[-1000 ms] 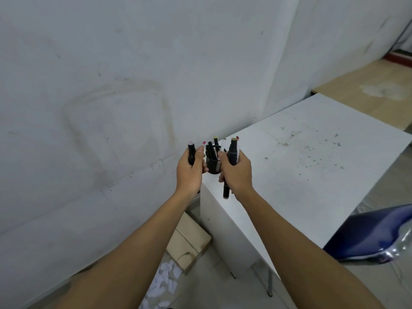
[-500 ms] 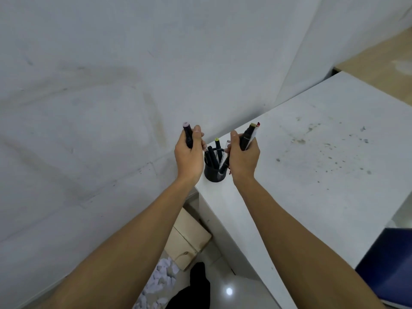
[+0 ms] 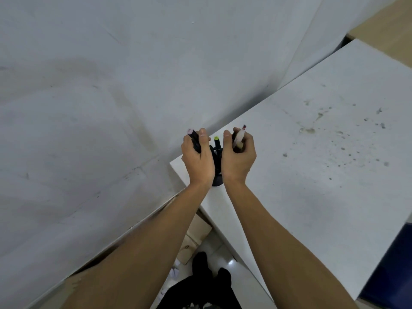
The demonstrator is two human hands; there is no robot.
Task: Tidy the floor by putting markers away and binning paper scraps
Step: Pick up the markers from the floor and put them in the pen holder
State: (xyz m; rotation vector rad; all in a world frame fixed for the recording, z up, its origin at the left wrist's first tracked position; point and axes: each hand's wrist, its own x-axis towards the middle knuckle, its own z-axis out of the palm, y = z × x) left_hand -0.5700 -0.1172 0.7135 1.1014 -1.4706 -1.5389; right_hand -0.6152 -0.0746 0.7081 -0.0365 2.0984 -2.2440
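Black marker holder [image 3: 217, 178]: stood at the near corner of the white bench [image 3: 312, 175], largely hidden between two hands; a yellow-capped marker [image 3: 216, 142] rose upright from it. Left hand [image 3: 198, 160]: closed around a black marker with a pale pink cap [image 3: 193, 137], cap end projecting above the fist, just left of the holder. Right hand [image 3: 238, 158]: closed around a pale-barrelled marker with a red tip [image 3: 239, 137], just right of the holder; whether further markers sat in that fist could not be told. Bench surface: speckled with dark marks toward the right. Below the bench edge: flattened cardboard [image 3: 196, 237] on the floor, white paper scraps [image 3: 175, 272] beside it. Grey wall [image 3: 100, 97] behind.
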